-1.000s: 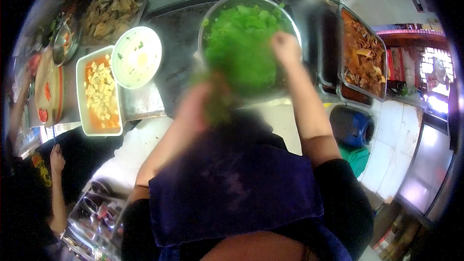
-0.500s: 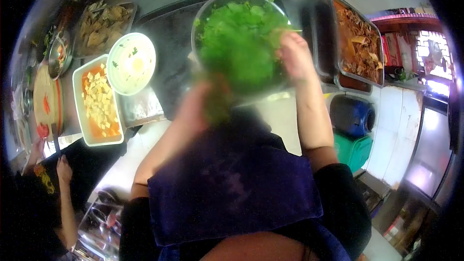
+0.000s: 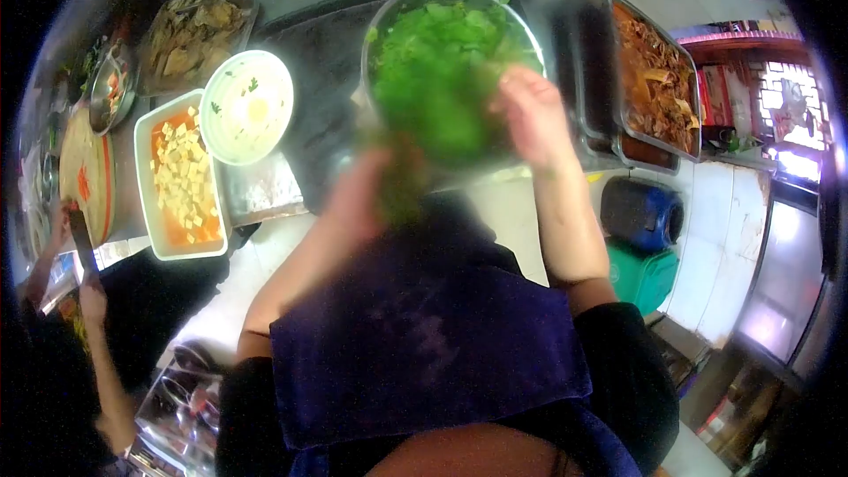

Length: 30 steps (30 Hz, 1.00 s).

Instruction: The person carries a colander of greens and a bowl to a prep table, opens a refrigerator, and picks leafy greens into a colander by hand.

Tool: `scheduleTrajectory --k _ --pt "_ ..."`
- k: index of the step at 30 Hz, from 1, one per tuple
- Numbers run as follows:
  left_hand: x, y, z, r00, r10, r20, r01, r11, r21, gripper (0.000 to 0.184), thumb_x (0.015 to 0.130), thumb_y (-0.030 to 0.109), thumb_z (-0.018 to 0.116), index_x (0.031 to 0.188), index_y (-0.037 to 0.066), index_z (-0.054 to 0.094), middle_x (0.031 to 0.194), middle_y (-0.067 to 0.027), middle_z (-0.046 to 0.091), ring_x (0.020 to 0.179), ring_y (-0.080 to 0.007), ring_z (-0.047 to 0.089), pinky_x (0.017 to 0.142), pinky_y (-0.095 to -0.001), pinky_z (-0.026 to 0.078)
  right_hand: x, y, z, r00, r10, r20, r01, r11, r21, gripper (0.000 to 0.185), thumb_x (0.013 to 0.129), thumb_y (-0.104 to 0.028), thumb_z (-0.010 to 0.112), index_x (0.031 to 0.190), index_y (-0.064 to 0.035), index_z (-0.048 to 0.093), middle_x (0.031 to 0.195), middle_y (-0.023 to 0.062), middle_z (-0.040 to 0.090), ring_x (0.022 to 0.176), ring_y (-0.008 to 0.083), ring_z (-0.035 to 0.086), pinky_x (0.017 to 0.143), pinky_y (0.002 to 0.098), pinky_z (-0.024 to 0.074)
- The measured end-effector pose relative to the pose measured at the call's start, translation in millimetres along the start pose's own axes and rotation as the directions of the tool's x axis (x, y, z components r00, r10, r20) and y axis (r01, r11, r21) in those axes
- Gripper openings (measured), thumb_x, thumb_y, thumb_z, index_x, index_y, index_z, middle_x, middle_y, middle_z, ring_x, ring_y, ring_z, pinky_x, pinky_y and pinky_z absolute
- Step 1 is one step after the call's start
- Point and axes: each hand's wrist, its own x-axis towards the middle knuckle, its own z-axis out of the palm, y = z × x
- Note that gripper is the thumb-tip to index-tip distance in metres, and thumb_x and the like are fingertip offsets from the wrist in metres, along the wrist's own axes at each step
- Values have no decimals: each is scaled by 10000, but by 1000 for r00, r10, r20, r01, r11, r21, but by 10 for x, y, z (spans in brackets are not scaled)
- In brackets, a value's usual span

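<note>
A round metal bowl holds a heap of green leaves. Below its left edge my left hand is closed around a blurred, dark bunch of greens. My right hand is over the bowl's right side, its fingers pinched together at the leaves; whatever lies between the fingertips is too blurred to make out.
To the left are a white tub of pale cubes in orange liquid and a white bowl. Farther left, a co-worker's hands hold a knife beside a round board. A tray of brown food is at the right.
My right hand has shifted slightly down and inward over the leaves since half a second ago. The co-worker's knife has moved away from the board. My left hand stays in place.
</note>
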Motion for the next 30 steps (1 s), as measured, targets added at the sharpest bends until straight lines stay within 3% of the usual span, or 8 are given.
scheduleTrajectory --k 8,12,17,20,22,24,27,30 --pt "-75 -2 210 992 54 -111 -47 997 67 359 917 337 544 1139 54 559 1055 -111 630 917 -236 624 792 -367 528 -592 294 696 906 -233 354 422 579 -698 195 776 -74 638 965 -26 650 817 144 651 685 220 642 598 313 500" --pt "-71 -4 80 978 72 -195 -48 991 125 311 887 205 588 1127 11 555 1053 -117 628 936 -240 621 812 -370 520 -654 325 805 838 -432 335 541 568 -620 214 755 -114 646 954 -35 627 751 156 607 655 337 594 566 376 477" --pt "32 -119 -202 965 260 44 -236 779 581 271 862 156 582 1109 48 560 1003 -111 634 874 -237 628 757 -360 530 -522 309 636 760 -466 453 624 330 -708 191 776 -88 627 959 -43 655 753 126 604 662 283 594 556 344 469" --pt "7 -94 -192 972 233 0 -193 806 559 259 846 164 593 1092 93 553 968 -113 631 839 -240 624 715 -358 533 -450 162 507 782 -589 202 542 485 -686 167 803 -70 610 959 -34 655 752 85 609 646 201 585 561 311 461" --pt "-118 36 45 997 46 -68 -35 986 162 257 839 175 599 1083 121 545 946 -115 628 823 -245 621 692 -358 533 -246 136 241 869 -480 -120 385 808 -447 170 824 -95 612 971 -22 652 732 69 611 652 149 565 589 289 460" --pt "-61 -11 -75 994 97 -56 -87 984 158 259 835 188 607 1079 144 532 925 -124 628 778 -264 626 652 -373 542 -83 -89 41 873 -388 -296 283 896 -341 202 840 -137 617 993 -8 645 738 74 632 662 129 561 622 282 468" --pt "-93 23 17 998 58 -22 -57 997 58 262 837 189 607 1083 151 527 930 -133 627 767 -267 625 639 -374 547 150 74 -489 879 -477 -20 186 380 -906 321 831 -275 615 1025 -21 647 887 161 675 753 249 653 662 323 496" --pt "-97 48 15 999 34 34 -35 999 22 259 843 193 603 1086 160 520 937 -138 626 776 -264 623 643 -370 551 109 244 -577 971 -240 19 -2 -85 -996 309 765 -358 649 948 -110 674 845 138 668 786 314 642 687 405 504"
